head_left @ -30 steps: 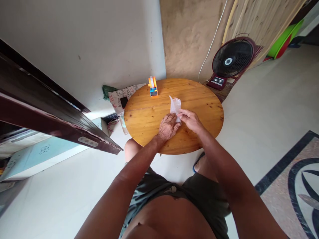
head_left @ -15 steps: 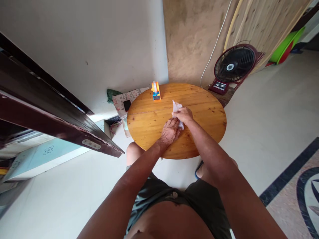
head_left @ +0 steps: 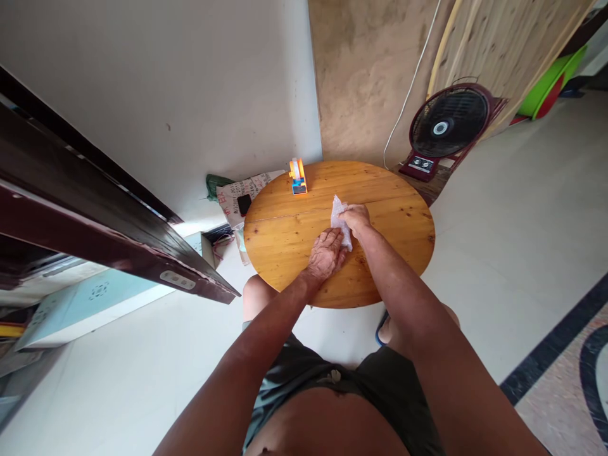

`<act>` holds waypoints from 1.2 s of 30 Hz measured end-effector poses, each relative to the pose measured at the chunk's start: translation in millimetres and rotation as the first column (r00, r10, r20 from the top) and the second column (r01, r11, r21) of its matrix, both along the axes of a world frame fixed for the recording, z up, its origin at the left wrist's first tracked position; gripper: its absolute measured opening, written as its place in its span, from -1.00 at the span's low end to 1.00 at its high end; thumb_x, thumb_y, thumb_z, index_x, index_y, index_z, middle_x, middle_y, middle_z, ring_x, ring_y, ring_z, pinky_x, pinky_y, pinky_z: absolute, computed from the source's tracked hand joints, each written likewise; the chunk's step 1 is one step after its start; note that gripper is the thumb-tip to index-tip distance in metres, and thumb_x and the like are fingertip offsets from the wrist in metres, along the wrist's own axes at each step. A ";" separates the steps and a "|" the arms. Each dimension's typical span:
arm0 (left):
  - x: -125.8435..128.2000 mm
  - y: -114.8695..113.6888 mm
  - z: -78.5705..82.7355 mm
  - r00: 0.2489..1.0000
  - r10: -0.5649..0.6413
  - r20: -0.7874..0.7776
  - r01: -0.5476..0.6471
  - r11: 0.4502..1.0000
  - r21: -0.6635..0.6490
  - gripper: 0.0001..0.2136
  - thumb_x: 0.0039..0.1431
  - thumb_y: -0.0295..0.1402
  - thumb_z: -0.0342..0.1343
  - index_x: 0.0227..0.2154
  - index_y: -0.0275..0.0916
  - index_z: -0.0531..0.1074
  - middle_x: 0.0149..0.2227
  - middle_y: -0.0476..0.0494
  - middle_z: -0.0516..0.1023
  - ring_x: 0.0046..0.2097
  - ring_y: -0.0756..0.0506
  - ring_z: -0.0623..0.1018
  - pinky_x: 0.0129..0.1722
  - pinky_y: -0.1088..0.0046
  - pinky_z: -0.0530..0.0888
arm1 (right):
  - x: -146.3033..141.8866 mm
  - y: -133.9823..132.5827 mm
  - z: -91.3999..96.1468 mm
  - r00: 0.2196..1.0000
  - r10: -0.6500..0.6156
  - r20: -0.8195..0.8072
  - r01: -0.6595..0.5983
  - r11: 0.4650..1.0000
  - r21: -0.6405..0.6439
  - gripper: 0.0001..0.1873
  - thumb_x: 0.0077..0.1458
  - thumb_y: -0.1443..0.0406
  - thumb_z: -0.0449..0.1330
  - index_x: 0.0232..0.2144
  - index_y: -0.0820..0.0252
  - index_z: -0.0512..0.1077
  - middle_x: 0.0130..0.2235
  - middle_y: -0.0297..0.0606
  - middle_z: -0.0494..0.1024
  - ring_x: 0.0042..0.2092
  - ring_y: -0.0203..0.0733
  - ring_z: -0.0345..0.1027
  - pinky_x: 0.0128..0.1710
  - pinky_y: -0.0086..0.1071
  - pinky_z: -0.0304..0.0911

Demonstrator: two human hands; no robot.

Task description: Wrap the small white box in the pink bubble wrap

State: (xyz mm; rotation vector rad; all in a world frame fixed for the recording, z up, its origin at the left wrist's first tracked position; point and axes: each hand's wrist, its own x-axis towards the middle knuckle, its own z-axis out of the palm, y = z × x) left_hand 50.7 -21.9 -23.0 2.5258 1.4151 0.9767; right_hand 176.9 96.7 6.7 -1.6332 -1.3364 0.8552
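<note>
A crumpled clear plastic bag [head_left: 340, 215] lies on the round wooden table [head_left: 394, 209]. My left hand [head_left: 327, 253] rests knuckles-up on the near end of the bag, fingers curled and pressing it down. My right hand [head_left: 355, 218] grips the bag's far part, fingers closed over it. The middle of the bag shows between the two hands. An orange and blue tape dispenser [head_left: 297, 177] stands at the table's far edge, well apart from both hands.
A dark red floor fan [head_left: 446, 130] stands behind the table at the right, with a white cable on the wall. Papers and a dark phone [head_left: 244, 203] lie on the floor left of the table. A dark wooden door edge [head_left: 95, 209] juts in from the left.
My right hand moved from the bag's near right side up over its far part and folded it down; the bag now lies flatter and shorter. My left hand stayed pressing it.
</note>
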 end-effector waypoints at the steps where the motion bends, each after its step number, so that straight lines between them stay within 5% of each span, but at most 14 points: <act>1: 0.0 -0.1 0.2 1.000 -0.003 0.001 0.003 1.000 -0.005 -0.56 0.36 -0.24 0.00 0.21 -0.33 0.37 0.29 -0.41 0.38 0.33 -0.34 0.30 0.32 -0.05 0.34 | 0.2 -0.1 1.2 0.999 -0.021 -0.048 0.020 1.000 -0.023 -0.87 -0.28 0.38 0.33 -0.60 0.19 0.42 -0.51 -0.39 0.52 -0.44 -0.25 0.39 -0.47 -0.45 0.25; 11: 1.1 -3.2 6.0 1.000 0.003 0.006 -0.003 0.999 -0.038 -0.58 0.37 -0.25 0.00 0.21 -0.31 0.36 0.29 -0.40 0.37 0.35 -0.32 0.28 0.33 -0.05 0.32 | 7.1 11.9 14.1 0.972 0.032 -0.234 -0.081 0.976 -0.203 -0.80 -0.32 0.44 0.37 -0.59 0.18 0.41 -0.59 -0.45 0.45 -0.49 -0.28 0.34 -0.47 -0.43 0.25; 22: 1.1 6.7 1.1 0.996 -0.073 -0.043 0.071 0.997 -0.042 -0.48 0.23 -0.24 0.15 0.20 -0.37 0.29 0.39 -0.50 0.20 0.46 -0.37 0.13 0.40 -0.09 0.22 | 21.5 20.9 4.4 0.978 0.109 -0.179 -0.136 0.979 -0.149 -0.79 -0.29 0.39 0.40 -0.61 0.21 0.40 -0.61 -0.52 0.36 -0.52 -0.36 0.21 -0.45 -0.46 0.16; 29: -7.2 24.7 12.1 0.982 -0.155 -0.110 0.150 0.987 -0.061 -0.64 0.18 -0.24 0.21 -0.01 -0.27 0.39 0.25 -0.42 0.38 0.31 -0.35 0.37 0.32 -0.05 0.32 | 25.1 19.5 0.8 0.947 0.148 -0.285 -0.189 0.974 -0.122 -0.85 -0.30 0.43 0.36 -0.55 0.24 0.48 -0.55 -0.46 0.48 -0.49 -0.34 0.28 -0.41 -0.45 0.21; 36: -10.2 29.1 20.3 0.973 -0.180 -0.146 0.168 0.982 -0.090 -0.64 0.16 -0.25 0.23 -0.02 -0.23 0.38 0.22 -0.38 0.41 0.26 -0.34 0.40 0.29 -0.02 0.34 | 27.9 16.1 -1.7 0.902 0.212 -0.377 -0.276 0.953 -0.126 -0.79 -0.32 0.38 0.38 -0.49 0.23 0.50 -0.50 -0.39 0.55 -0.46 -0.29 0.35 -0.41 -0.42 0.27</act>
